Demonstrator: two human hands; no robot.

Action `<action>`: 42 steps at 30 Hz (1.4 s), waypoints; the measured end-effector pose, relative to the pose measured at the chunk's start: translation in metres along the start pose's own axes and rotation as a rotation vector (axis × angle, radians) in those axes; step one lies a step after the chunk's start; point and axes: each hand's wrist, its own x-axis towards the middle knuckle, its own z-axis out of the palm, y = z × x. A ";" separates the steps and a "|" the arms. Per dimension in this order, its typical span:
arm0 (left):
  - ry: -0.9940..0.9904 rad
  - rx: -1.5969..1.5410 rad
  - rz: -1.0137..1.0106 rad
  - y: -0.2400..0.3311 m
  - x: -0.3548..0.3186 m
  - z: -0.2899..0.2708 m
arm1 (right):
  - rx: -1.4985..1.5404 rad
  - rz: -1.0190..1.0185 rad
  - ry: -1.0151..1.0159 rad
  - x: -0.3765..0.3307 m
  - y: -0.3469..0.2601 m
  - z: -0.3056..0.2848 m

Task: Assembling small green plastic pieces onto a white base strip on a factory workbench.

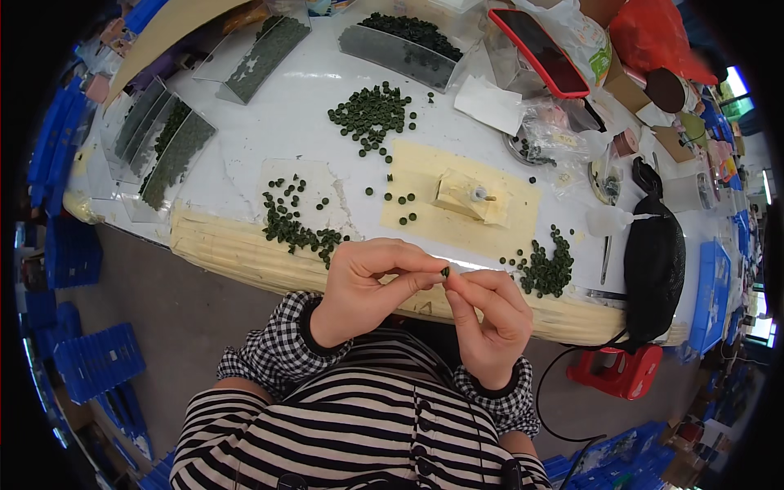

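Observation:
My left hand (380, 282) and my right hand (490, 314) meet above the table's padded front edge. Between the left thumb and forefinger is a small dark green round part (445, 273). The right fingertips press close against it; whether they grip the same part or another one, I cannot make out. Left of my hands lies a loose pile of green round parts (302, 235), a larger pile (371, 114) is farther back, and a third pile (549, 268) is to the right. Behind my hands, a tape-covered block with a small metal pin (469, 196) sits on a yellow taped patch (408, 167).
Clear bins of green parts stand at the back left (167, 155) and back middle (400, 53). A red-cased phone (539, 53), a white paper (488, 104) and plastic bags crowd the back right. A squeeze bottle (611, 219), tweezers (605, 260) and a black mesh bag (656, 261) lie right.

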 end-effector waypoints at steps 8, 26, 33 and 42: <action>0.024 -0.044 -0.022 0.002 0.001 0.003 | -0.003 0.011 0.023 0.001 -0.001 0.001; 0.109 -0.286 -0.197 0.000 0.004 -0.003 | -0.322 -0.029 0.202 0.033 0.010 -0.010; 0.036 -0.670 -0.341 -0.005 0.007 -0.008 | -0.460 -0.093 0.159 0.059 0.035 -0.008; -0.065 -0.870 -0.409 -0.008 0.007 -0.006 | 0.036 -0.048 0.236 0.040 -0.003 -0.010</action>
